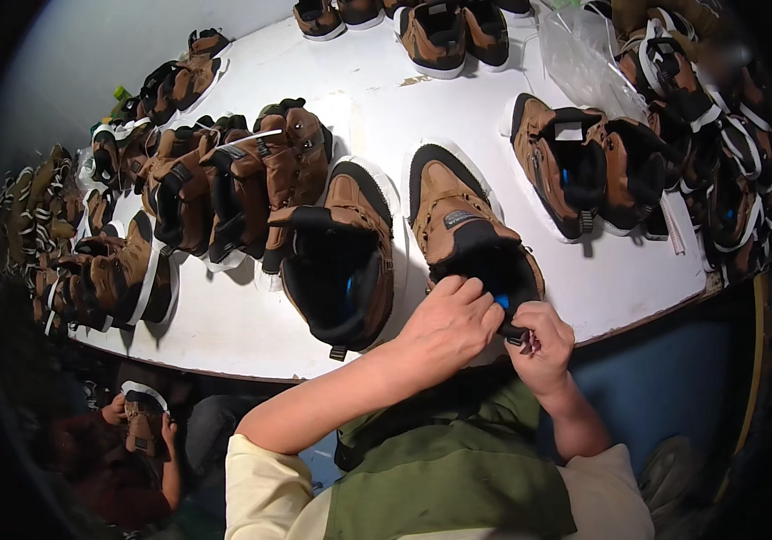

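Observation:
A brown and black high-top shoe [458,211] with a white sole lies in front of me, toe pointing away. My left hand [454,319] is closed over the near left side of its collar, with the fingertips at the opening. At the heel, my right hand [541,344] pinches the collar edge beside the black pull tab. Something small and dark shows in the curl of the right fingers, too little to name. Blue shows inside the shoe. Its mate, a matching shoe [346,199], stands just to the left, untouched.
The white table [224,333] has a curved-looking near edge. Several brown shoes [251,171] crowd the left, another pair [584,171] stands right, and more shoes [435,38] line the back. A clear plastic bag [588,58] lies back right. Below left, another person holds a shoe [143,418].

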### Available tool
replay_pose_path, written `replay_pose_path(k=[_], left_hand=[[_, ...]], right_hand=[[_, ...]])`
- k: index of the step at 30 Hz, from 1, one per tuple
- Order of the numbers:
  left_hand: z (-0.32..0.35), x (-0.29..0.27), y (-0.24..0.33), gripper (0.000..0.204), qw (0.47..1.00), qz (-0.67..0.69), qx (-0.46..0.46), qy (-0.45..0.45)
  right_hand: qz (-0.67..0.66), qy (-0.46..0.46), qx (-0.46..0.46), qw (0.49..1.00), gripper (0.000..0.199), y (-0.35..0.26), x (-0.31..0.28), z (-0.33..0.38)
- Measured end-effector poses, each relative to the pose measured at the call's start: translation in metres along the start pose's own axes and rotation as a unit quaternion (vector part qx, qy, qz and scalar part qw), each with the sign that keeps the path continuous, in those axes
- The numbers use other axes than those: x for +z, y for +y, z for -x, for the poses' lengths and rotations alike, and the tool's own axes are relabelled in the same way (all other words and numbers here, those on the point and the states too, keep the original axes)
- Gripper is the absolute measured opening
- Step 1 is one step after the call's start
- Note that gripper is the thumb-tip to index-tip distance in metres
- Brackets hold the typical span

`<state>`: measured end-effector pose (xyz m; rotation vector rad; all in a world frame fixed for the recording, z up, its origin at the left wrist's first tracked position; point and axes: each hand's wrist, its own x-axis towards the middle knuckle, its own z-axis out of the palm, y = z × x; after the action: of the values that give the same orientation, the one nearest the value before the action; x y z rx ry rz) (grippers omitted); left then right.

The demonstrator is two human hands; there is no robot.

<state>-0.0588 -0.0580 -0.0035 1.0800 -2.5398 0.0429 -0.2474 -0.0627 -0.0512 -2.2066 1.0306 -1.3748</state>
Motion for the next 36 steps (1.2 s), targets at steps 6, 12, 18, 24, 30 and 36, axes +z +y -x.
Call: replay_pose_path(k=[6,12,18,24,30,36], left_hand=[[0.005,0.014,0.001,0.032,0.993,0.057,-0.087,0.064],[0.039,-0.039,0.004,0.019,0.984,0.03,0.01,0.177],[0.121,-0.122,-0.04,0.046,0.971,-0.084,-0.195,-0.114],[0.116,-0.101,-0.075,0.029,0.979,-0.109,-0.124,-0.116],[0.158,-0.074,-0.056,0.028,0.986,-0.114,-0.117,0.013],[0.173,-0.047,-0.02,0.048,0.97,-0.06,-0.128,0.199]], right_hand=[[0.005,0.007,-0.055,0.998,0.031,0.007,-0.002,-0.018],[0.0,-0.09,0.02,0.996,0.039,0.03,-0.031,-0.043],[-0.016,-0.104,-0.109,0.988,0.048,-0.021,-0.032,-0.066],[-0.088,-0.18,-0.096,0.975,0.034,-0.085,0.093,-0.054],[0.028,-0.2,-0.238,0.95,0.009,-0.085,0.094,-0.04],[0.053,-0.155,-0.298,0.94,0.009,-0.092,0.062,-0.029]])
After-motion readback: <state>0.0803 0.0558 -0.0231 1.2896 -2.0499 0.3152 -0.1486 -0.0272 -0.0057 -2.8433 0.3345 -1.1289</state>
